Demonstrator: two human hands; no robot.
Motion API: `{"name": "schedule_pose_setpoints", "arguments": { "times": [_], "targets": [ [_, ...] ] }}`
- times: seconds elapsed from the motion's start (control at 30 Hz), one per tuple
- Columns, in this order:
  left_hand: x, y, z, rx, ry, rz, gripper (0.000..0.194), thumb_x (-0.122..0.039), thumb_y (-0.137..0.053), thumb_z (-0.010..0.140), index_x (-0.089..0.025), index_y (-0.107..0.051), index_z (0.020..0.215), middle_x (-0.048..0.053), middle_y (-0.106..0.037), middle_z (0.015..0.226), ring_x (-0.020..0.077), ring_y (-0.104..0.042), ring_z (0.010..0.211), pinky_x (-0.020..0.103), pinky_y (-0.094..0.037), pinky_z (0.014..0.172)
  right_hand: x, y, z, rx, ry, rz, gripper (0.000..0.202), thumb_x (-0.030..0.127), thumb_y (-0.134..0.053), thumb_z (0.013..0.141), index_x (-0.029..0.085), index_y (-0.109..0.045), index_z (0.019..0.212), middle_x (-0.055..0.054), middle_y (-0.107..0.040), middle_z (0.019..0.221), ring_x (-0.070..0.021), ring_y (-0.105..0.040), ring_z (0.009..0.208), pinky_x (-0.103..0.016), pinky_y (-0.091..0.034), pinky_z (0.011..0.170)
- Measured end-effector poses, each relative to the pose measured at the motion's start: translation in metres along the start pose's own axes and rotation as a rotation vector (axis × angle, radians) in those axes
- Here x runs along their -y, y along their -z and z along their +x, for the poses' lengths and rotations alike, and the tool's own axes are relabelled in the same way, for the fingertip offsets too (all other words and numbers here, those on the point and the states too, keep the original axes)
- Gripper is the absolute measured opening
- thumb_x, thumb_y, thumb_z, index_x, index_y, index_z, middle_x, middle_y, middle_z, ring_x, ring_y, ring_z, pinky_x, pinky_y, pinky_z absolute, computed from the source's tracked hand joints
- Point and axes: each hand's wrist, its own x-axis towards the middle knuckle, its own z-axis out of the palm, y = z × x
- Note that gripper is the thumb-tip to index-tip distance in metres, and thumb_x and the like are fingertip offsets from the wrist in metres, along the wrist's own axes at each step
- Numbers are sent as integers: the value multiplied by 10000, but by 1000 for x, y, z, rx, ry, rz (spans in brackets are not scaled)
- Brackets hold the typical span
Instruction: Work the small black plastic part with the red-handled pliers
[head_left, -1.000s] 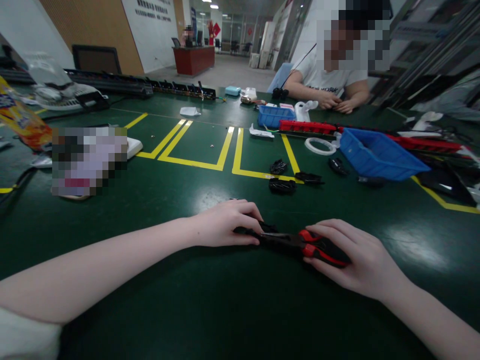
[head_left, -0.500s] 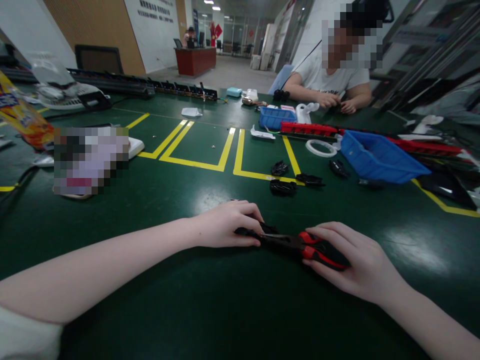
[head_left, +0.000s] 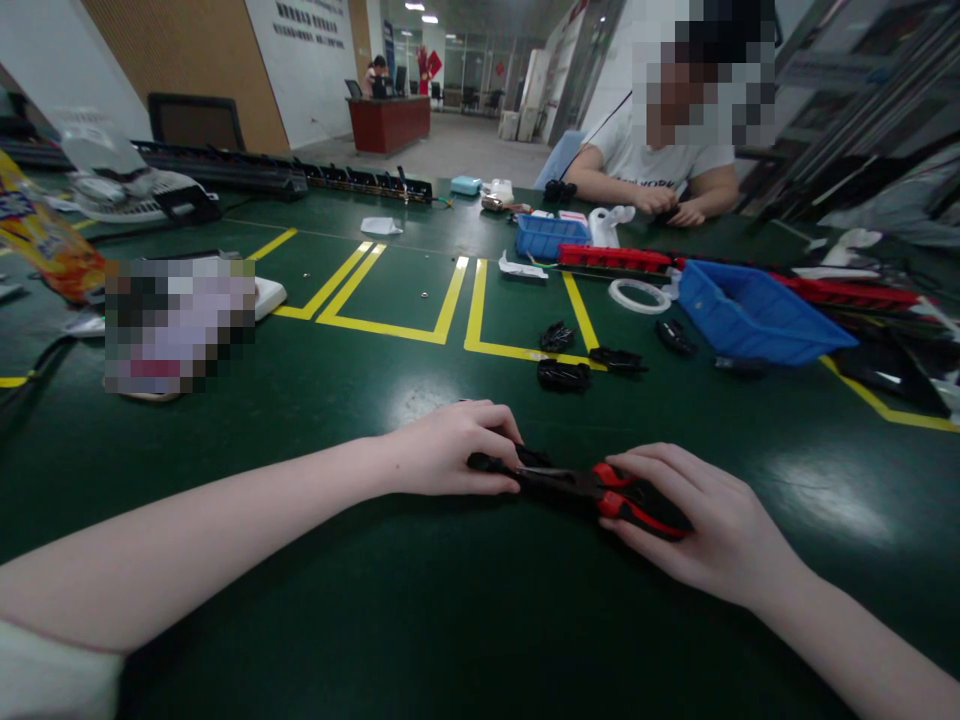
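Note:
My left hand (head_left: 472,448) is closed on a small black part (head_left: 487,463) low over the green table (head_left: 337,620). From the right, my right hand (head_left: 694,515) grips the red and black handles of long-nose pliers (head_left: 611,490). The pliers point left, and their jaws reach the black part beside my left fingertips. Whether the jaws pinch it is too dark to tell. Beyond my hands lie several similar black parts, one of them a ribbed piece (head_left: 564,375) at the yellow tape.
A large blue bin (head_left: 761,315) and a white tape ring (head_left: 639,295) lie at the right, before a red strip (head_left: 615,258). A phone (head_left: 180,320) and an orange packet (head_left: 49,235) are at the left. Another person (head_left: 660,170) sits across the table.
The pliers and my right hand appear slightly further left. The whole view has shifted a little, and my left hand keeps its hold on the black part.

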Motion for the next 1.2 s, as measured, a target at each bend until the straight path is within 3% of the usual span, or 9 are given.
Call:
{"name": "schedule_pose_setpoints", "arguments": {
  "times": [0.8, 1.2],
  "targets": [
    [-1, -1, 0, -9, -28, 40, 153, -270, -686, 921, -176, -715, 1038, 75, -618, 1097, 202, -610, 990, 332, -480, 838, -4, 2, 0, 18, 28, 2, 401, 400, -640, 888, 189, -567, 1221, -109, -673, 1065, -209, -667, 883, -330, -566, 713],
    [-2, 0, 1, -9, -25, 32, 160, -273, -693, 916, -175, -720, 1039, 82, -626, 1090, 212, -614, 994, 334, -488, 832, -5, 2, 0, -41, 49, -47, 441, 400, -675, 858, 177, -577, 1226, -110, -692, 1067, -225, -670, 903, -356, -560, 746]
  ]
}}
